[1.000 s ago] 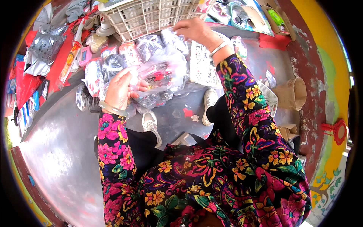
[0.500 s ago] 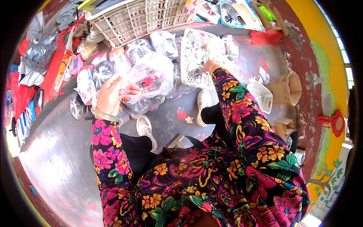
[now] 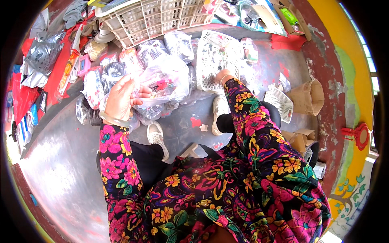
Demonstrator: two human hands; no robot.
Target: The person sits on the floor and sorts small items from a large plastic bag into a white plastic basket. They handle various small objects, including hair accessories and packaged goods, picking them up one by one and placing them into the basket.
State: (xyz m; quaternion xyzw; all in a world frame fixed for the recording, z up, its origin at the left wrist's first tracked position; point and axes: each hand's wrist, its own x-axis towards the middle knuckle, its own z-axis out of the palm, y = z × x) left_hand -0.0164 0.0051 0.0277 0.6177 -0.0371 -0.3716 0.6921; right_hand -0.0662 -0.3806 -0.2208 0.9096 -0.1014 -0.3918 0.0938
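Plainly, on my head view, the left fingers [image 3: 141, 95] are half curled, loosely pinching the near left edge of a clear bag [image 3: 172, 71]. I can make out red and dark items [image 3: 160, 86] through its film. A pale bangle [image 3: 114, 120] circles the wrist behind that left hand [image 3: 120, 99].

Over on my other side, the right hand [image 3: 224, 76] is down at the near right part of a white basket [image 3: 199, 60], where small things lie in a jumble. Its fingers are too hidden for me to tell whether they grip anything. Both arms wear floral sleeves [image 3: 117, 162].

Around the clear bag I see filled bags [image 3: 179, 46] bunched on the floor [image 3: 60, 170], touching one another behind it and to its left. The white basket stands just right of this pile. Behind the bags I get a big beige crate [image 3: 152, 19]. Nearer me are two white shoes [image 3: 220, 111], one below the clear bag and one below the basket.

Farther right, a smaller basket [image 3: 279, 104] sits beside a brown box [image 3: 308, 98]. At the far upper right, a green packet [image 3: 289, 16] lies in an open carton [image 3: 304, 29].
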